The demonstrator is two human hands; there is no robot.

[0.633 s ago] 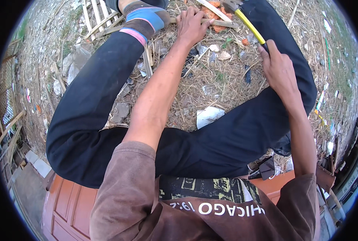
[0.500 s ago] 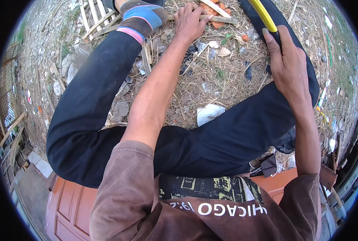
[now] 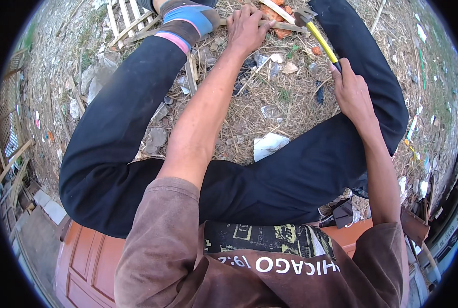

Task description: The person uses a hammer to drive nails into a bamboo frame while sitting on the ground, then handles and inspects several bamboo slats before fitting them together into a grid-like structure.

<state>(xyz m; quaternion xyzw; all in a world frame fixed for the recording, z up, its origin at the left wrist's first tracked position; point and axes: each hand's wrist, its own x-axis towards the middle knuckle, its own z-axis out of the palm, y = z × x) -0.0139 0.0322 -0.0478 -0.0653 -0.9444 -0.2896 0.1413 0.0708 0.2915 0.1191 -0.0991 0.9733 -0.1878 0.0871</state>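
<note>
My right hand is wrapped round the black grip of a hammer with a yellow shaft. The metal hammer head is low, at the right end of a thin wooden strip; whether it touches the wood I cannot tell. Fingers curled over that strip, my left hand grips it farther left. A second, paler strip meets it at a slant. Beneath both lies a broken orange brick. My sock-covered left foot is beside the strip's left end. Any nail is too small to make out.
A slatted wooden frame lies at the upper left. Dry straw, stones and scraps cover the ground between my legs, with a white broken piece by my right thigh. Under me is an orange-brown panelled board.
The hammer has swung down and left, bringing its head into view at the strip's right end. My right hand moved with it; my left hand stays on the strip.
</note>
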